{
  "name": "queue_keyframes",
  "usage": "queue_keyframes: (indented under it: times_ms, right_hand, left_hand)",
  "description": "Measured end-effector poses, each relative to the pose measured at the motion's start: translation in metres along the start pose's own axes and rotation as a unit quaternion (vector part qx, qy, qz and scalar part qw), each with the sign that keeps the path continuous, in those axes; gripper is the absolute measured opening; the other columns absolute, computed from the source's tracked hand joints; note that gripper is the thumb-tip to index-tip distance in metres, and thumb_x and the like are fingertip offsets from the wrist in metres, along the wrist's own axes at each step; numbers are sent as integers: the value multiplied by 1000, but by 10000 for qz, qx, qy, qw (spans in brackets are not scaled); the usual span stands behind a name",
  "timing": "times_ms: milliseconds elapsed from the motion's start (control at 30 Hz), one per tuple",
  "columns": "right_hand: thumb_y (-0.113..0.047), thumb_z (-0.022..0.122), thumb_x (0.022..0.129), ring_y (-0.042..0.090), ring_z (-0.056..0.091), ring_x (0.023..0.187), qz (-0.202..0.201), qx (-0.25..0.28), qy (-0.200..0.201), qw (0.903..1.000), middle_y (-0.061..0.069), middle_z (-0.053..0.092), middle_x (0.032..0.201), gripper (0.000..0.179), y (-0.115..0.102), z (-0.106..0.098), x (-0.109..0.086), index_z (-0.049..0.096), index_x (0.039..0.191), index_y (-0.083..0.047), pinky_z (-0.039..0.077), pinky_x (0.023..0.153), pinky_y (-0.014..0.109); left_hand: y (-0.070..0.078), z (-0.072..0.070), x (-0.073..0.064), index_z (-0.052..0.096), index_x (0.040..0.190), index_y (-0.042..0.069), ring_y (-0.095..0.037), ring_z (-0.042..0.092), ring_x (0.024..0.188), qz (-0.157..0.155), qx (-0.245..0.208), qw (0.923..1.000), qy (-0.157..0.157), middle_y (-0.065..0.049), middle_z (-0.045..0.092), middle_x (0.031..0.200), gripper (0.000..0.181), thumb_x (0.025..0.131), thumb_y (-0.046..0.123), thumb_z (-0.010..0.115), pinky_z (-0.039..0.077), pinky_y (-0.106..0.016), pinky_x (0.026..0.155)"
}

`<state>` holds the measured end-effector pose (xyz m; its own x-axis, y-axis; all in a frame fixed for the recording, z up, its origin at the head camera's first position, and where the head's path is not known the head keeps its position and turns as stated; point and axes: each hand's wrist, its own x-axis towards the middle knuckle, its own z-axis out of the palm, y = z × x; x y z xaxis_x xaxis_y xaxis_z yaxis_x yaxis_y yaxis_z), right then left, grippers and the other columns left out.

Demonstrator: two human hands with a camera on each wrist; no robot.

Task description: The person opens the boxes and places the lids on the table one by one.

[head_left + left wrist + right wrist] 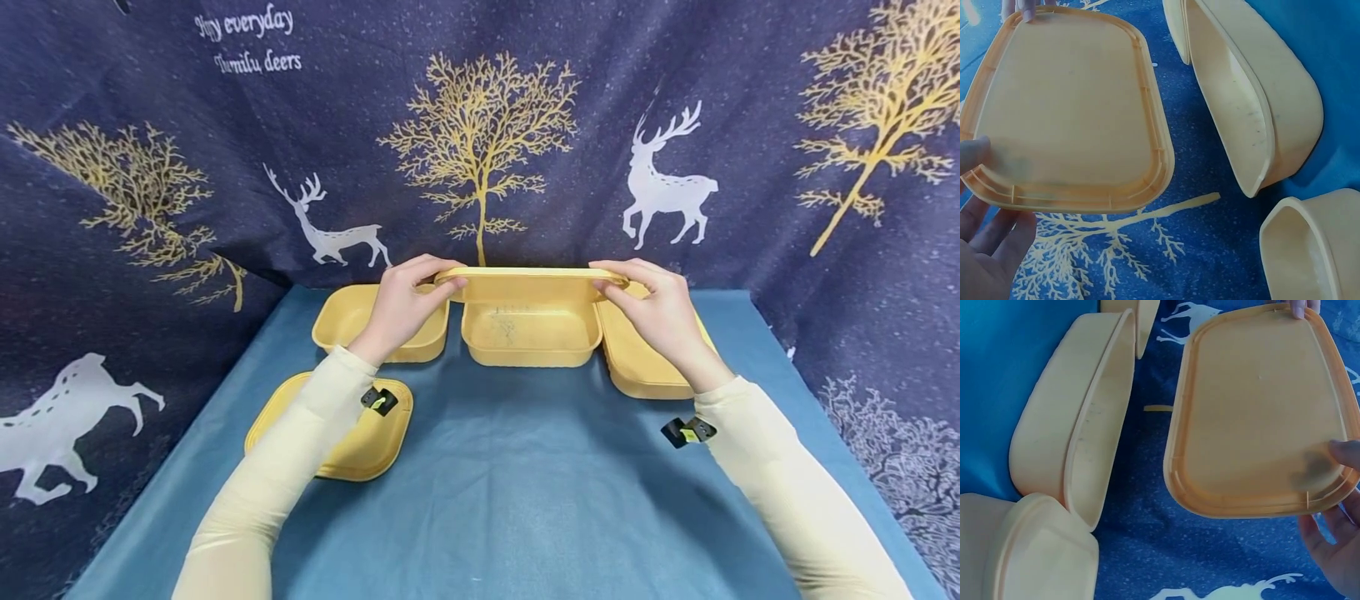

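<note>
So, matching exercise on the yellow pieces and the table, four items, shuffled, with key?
Things:
1. Held lid
2. Middle box
3. Loose lid
4. Tabletop

Places, colours and states:
A. Yellow, partly hidden by the left sleeve
B. Open, between the left box and the right box
C. Blue
D. Gripped by the left hand and the right hand

Pairs: 1-D, 2-B, 3-A, 4-C
</note>
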<state>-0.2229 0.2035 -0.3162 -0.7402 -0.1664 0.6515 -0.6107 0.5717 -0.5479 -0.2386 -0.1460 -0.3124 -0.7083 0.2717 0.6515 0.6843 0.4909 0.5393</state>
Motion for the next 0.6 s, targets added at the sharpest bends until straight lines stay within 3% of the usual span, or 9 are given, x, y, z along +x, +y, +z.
queue_keyframes:
  times_ms: [267, 600]
  right_hand:
    - [-23, 77, 92, 3, 62, 91, -18, -47, -65, 10000, -7, 74, 96, 29, -7, -5, -8, 76, 121, -23, 42, 74, 21]
    - [-22, 78, 91, 7, 60, 87, -91, -4, -156, 9998, -5, 75, 103, 30, -7, -2, -18, 76, 121, -20, 43, 69, 24]
  left_hand:
    - [8, -3, -7, 78, 109, 16, -9, 66, 94, -62, -243, 9997, 44, 7, 72, 100, 22, 92, 30, 76, 54, -35, 88]
    - [4, -4, -23, 77, 114, 19, -9, 65, 89, -472, -404, 9979, -196, 9, 71, 101, 26, 93, 35, 75, 56, -29, 74]
